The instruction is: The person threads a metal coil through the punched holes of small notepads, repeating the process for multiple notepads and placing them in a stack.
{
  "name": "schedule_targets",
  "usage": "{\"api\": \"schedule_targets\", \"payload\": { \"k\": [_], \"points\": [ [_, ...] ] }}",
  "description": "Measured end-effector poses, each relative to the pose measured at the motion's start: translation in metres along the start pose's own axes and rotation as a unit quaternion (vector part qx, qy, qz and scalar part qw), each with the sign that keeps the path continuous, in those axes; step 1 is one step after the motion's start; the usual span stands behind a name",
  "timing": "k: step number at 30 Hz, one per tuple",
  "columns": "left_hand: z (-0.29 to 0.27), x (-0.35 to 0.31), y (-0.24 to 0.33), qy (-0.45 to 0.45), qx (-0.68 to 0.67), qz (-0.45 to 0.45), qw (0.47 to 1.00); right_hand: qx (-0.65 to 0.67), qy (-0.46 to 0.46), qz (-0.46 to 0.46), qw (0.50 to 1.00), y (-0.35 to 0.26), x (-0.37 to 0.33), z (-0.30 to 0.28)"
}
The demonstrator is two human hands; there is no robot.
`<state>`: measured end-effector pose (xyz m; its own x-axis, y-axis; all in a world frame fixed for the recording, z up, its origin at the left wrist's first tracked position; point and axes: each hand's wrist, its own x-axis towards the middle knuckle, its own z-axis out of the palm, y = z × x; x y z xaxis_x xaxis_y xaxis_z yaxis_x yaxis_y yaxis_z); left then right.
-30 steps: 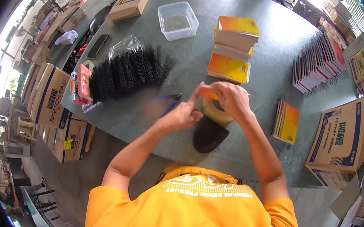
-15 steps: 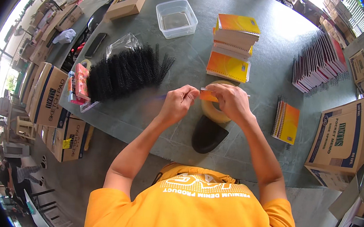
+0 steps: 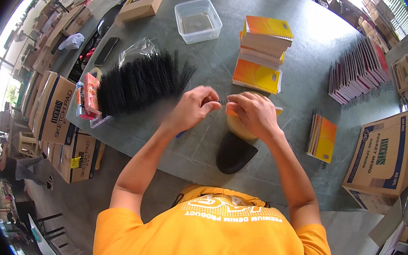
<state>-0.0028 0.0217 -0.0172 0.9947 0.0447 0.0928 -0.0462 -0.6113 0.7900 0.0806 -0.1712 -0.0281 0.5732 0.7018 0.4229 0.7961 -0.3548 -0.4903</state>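
Note:
Both my hands are raised over the middle of the table. My right hand [image 3: 255,114] pinches a small notebook [image 3: 278,111] with an orange and yellow cover; it is held nearly edge-on and mostly hidden by the fingers. To its left, my left hand [image 3: 197,106] is slightly blurred, its fingers curled and a gap between thumb and fingertips. A tiny dark strand [image 3: 222,101] shows between the hands, too small to name. Below the right hand are a tan, ring-shaped roll [image 3: 241,129] and a black rounded object [image 3: 235,153]. A blue thing [image 3: 180,134] peeks from under my left wrist.
Black spiral coils [image 3: 139,82] are heaped on the left, near a clear plastic tub [image 3: 198,21]. Ahead stand stacked yellow-orange notebooks [image 3: 255,76]. To the right are finished-looking spiral notebooks [image 3: 322,138], red-covered ones [image 3: 359,71] and a cardboard box [image 3: 377,154].
My left hand has drawn slightly left and turned, its pinch at the notebook's end loosened. My right hand has shifted slightly, still holding the notebook, whose cover now shows less.

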Motion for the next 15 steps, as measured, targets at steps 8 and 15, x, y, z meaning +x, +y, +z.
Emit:
{"api": "schedule_targets", "payload": {
  "k": [8, 15],
  "points": [
    [0.01, 0.006, 0.011, 0.136, 0.132, 0.137, 0.972, 0.029, -0.041, 0.08, 0.995, -0.007, 0.004, 0.0],
    [0.099, -0.069, -0.009, -0.034, 0.086, 0.026, 0.995, 0.024, -0.011, 0.107, 0.994, -0.009, 0.003, -0.024]
  ]
}}
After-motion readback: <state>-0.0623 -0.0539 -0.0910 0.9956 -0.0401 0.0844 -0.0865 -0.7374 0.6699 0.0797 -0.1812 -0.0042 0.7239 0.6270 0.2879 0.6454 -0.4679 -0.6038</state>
